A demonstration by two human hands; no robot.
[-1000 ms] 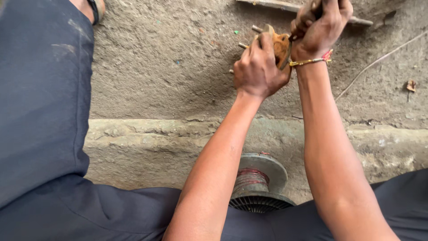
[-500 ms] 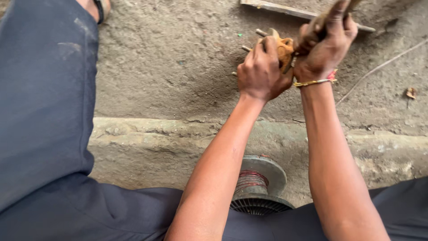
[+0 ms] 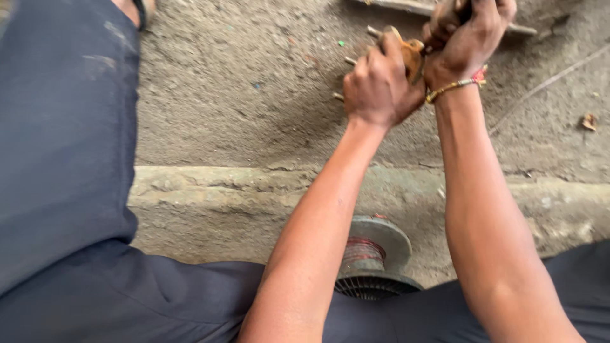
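My left hand [image 3: 376, 86] is closed around a small orange-brown object [image 3: 411, 54] with thin pins sticking out to the left, held above the dirt ground. My right hand [image 3: 467, 35] grips the same object from the right and above; a beaded bracelet [image 3: 456, 87] circles that wrist. What the right fingers hold besides the object is hidden. Below, between my forearms, a grey metal spool wound with copper wire [image 3: 372, 257] stands by my lap.
A rough concrete kerb [image 3: 222, 190] runs across the middle. Dirt ground [image 3: 254, 95] lies beyond it, with a grey stick [image 3: 406, 7] at the top and a thin wire [image 3: 546, 79] at the right. My dark trouser leg [image 3: 63, 146] fills the left side.
Both hands have stayed locked on the object, shifting slightly up and right in view; the right hand has rolled over the top of it. The spool has not moved.
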